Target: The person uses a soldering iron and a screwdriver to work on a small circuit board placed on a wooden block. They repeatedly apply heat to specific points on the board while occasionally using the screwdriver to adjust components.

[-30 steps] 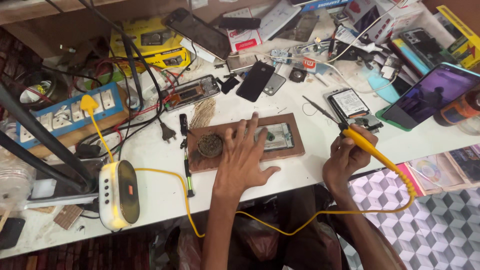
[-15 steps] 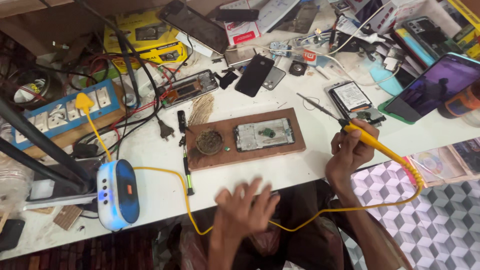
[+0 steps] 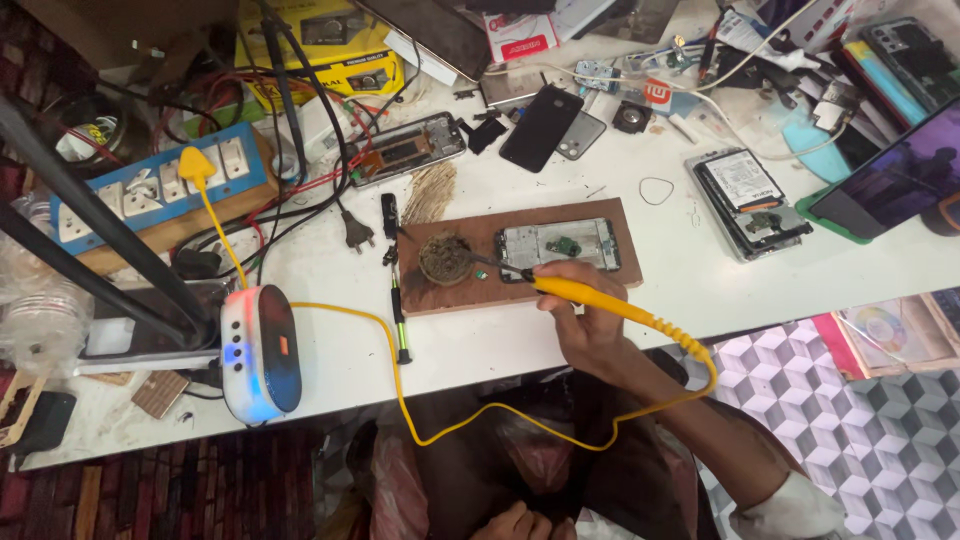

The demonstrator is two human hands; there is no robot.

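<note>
- far left there's a blue power strip (image 3: 150, 195) on a wooden block with a yellow plug (image 3: 196, 165) stuck in it; its yellow cord (image 3: 400, 390) runs down past a white and blue speaker-looking gadget (image 3: 260, 352) and loops off the table edge
- just right of that, a thin black and green tool (image 3: 397, 300) lies on the white table (image 3: 690, 290), right beside the brown work board (image 3: 600, 275)
- on the board sits a round tin of brassy cleaning wool (image 3: 446, 257); next to it an opened phone frame (image 3: 557, 243) lies flat
- right hand (image 3: 585, 320) is wrapped tight around the yellow soldering iron (image 3: 590, 298), fingers fully curled on the handle; the dark tip pokes into the wool tin, so the iron lies low across the board's front edge
- left hand (image 3: 515, 523) is way down at the bottom in the lap, only knuckles showing; can't tell if it's open or holding anything
- further right, another gutted phone (image 3: 750, 200) lies on the table; a tablet (image 3: 890, 180) in a green case sits at the edge
</note>
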